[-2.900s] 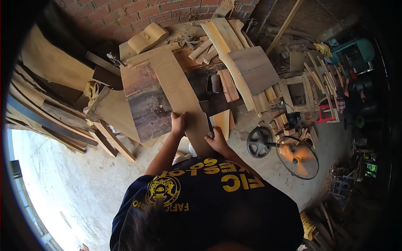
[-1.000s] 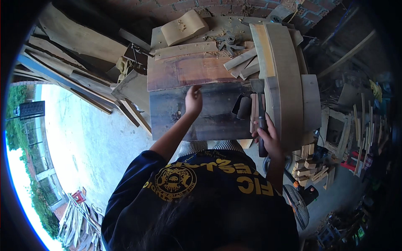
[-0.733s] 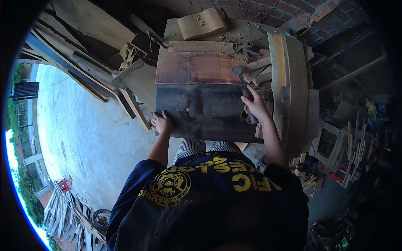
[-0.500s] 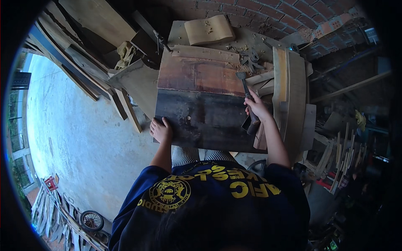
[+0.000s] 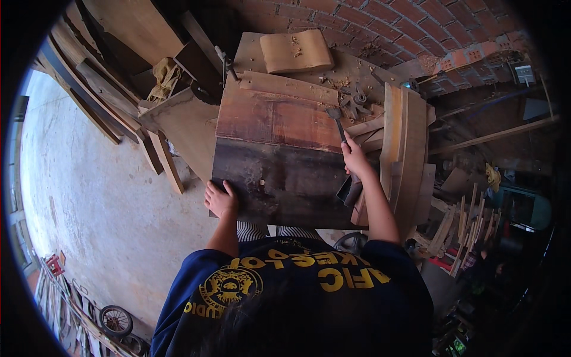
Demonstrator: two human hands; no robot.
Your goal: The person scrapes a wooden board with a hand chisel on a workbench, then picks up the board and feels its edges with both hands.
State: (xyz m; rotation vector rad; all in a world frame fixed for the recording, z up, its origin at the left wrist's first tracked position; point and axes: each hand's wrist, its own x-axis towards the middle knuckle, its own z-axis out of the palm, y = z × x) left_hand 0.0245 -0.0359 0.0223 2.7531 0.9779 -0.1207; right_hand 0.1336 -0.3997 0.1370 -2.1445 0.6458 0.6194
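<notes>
My left hand (image 5: 221,201) rests on the left edge of a dark, stained board (image 5: 285,184), fingers apart. My right hand (image 5: 353,153) grips a long tool (image 5: 333,112) with a flat, wide blade and dark handle, angled over the board's right side. Behind the dark board lies a reddish, scuffed panel (image 5: 273,113). A small dark curved piece (image 5: 348,193) sits below my right hand. Long pale boards (image 5: 404,160) are stacked along the right, beside short offcuts (image 5: 364,128). A curved wooden block (image 5: 296,52) with shavings lies at the back of the bench.
Leaning planks (image 5: 101,95) crowd the left, beside concrete floor (image 5: 113,208). A brick wall (image 5: 392,24) rises behind. Thin timber strips (image 5: 464,238) and a green machine (image 5: 517,208) stand at the right. A spoked wheel (image 5: 116,319) lies at lower left.
The long board both hands held earlier has left them. My right hand lifted the bladed tool toward the back; my left hand moved to the dark board's left edge. The view has shifted since.
</notes>
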